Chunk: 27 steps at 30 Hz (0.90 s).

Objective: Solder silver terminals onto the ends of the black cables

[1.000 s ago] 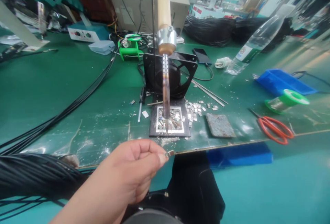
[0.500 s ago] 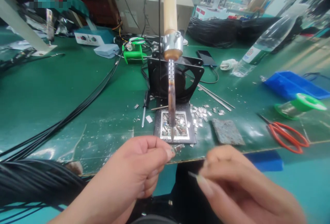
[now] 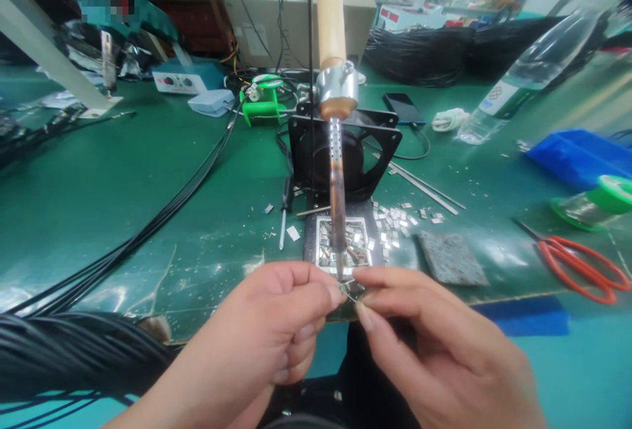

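My left hand [image 3: 284,317] is closed in a pinch, with a small metal piece [image 3: 352,286] at its fingertips. Facing it, my right hand [image 3: 439,333] pinches a thin silvery wire [image 3: 351,298] between thumb and fingers. The wire's end reaches the small piece; whether they touch is too blurred to tell. A soldering iron [image 3: 336,185] with a wooden handle is mounted upright, tip down, just above the fingertips. Behind the hands, a square metal frame [image 3: 320,245] holds many small metal pieces, and more loose pieces [image 3: 392,222] are scattered to its right.
A black fan [image 3: 301,152] stands behind the iron. To the left lie a screwdriver [image 3: 286,202] and black cables [image 3: 178,199]. On the right are a grey pad [image 3: 451,258], red-handled scissors [image 3: 582,271], a solder spool [image 3: 587,208], a blue bin [image 3: 567,156] and a bottle [image 3: 523,80].
My right hand has moved left and up, bringing the wire to the small metal piece at my left fingertips. My left hand keeps its pinch, and the view has shifted slightly.
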Motion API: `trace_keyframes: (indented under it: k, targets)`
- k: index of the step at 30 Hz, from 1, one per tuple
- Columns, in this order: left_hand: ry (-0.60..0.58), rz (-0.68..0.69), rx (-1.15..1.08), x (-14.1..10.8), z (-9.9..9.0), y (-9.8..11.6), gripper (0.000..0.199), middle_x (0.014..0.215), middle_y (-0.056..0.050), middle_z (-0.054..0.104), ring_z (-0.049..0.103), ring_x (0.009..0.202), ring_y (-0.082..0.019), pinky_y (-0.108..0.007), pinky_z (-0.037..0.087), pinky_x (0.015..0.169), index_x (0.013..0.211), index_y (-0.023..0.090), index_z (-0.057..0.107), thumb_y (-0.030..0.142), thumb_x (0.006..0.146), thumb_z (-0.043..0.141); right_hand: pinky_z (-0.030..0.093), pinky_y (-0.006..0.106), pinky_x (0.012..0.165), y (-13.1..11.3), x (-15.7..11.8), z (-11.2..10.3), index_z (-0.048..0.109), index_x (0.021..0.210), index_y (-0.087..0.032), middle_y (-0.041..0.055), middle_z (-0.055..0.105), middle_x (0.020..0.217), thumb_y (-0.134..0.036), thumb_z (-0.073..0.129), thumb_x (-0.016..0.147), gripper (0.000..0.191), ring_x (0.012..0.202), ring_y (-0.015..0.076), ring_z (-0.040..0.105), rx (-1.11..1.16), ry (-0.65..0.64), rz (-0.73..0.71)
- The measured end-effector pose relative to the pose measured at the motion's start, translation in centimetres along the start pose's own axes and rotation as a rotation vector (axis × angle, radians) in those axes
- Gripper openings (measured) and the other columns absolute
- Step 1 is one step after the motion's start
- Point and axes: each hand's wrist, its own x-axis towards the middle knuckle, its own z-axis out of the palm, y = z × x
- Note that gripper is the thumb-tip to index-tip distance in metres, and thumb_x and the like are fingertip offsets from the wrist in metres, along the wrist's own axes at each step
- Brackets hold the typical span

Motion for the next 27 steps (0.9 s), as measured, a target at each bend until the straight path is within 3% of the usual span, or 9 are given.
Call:
trace_keyframes:
  k: [15,22,27]
  targets:
    - [-0.038,0.015,-0.057,-0.10,-0.15,0.37,0.028,0.048,0.013,0.030,0.015,0.044,-0.004,-0.016,0.017,0.038,0.068,0.020,0.054,0.030,0.081,0.077,0.060,0.011,0.091,-0.47,0.40,-0.18,0.076,0.088,-0.023,-0.0041,0.083,0.100,-0.010,0.071,0.087,0.015,0.093,0.0083,0.079,0.024,-0.007,0.033]
    - [-0.044,0.023,-0.060,-0.03,-0.18,0.55,0.025,0.049,0.013,0.030,0.014,0.044,-0.004,-0.017,0.016,0.038,0.070,0.019,0.056,0.028,0.081,0.077,0.066,0.020,0.086,-0.52,0.46,0.02,0.076,0.085,-0.023,-0.0008,0.084,0.097,-0.011,0.071,0.087,0.013,0.089,0.0143,0.081,0.048,0.000,0.046]
    - [-0.025,0.024,-0.050,-0.20,-0.21,0.56,0.020,0.052,0.012,0.032,0.016,0.044,-0.004,-0.017,0.017,0.039,0.074,0.018,0.061,0.028,0.081,0.077,0.066,0.019,0.086,-0.91,0.79,-0.05,0.077,0.086,-0.023,-0.0009,0.084,0.098,-0.009,0.070,0.086,0.016,0.089,0.0136,0.081,0.058,0.004,0.068]
